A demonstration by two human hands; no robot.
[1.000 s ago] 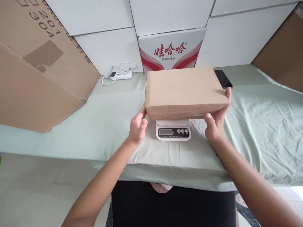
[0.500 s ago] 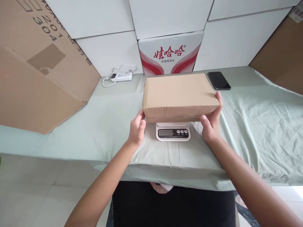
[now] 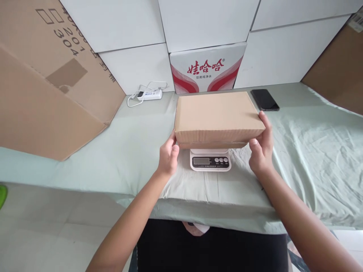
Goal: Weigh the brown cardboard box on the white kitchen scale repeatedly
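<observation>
A closed brown cardboard box [image 3: 218, 111] lies flat over a small white kitchen scale [image 3: 210, 161], covering its platform. The scale's display and buttons show below the box's front edge; no digits are legible. At the box's left front corner, my left hand [image 3: 168, 156] grips the side, thumb in front and the other fingers partly hidden behind. My right hand [image 3: 262, 149] holds the right end, fingers along the side and thumb near the lower front edge. Whether the box's weight rests fully on the scale I cannot tell.
A black phone [image 3: 265, 99] lies behind the box on the right. To the left is a white device with a cable [image 3: 149, 94]. White boxes [image 3: 205, 70] line the back of the cloth-covered table [image 3: 136, 151]. Large cartons [image 3: 56, 109] flank both sides.
My right thumb has slid a little to the right along the box's front edge. The box keeps its place over the scale, and the whole view has shifted slightly.
</observation>
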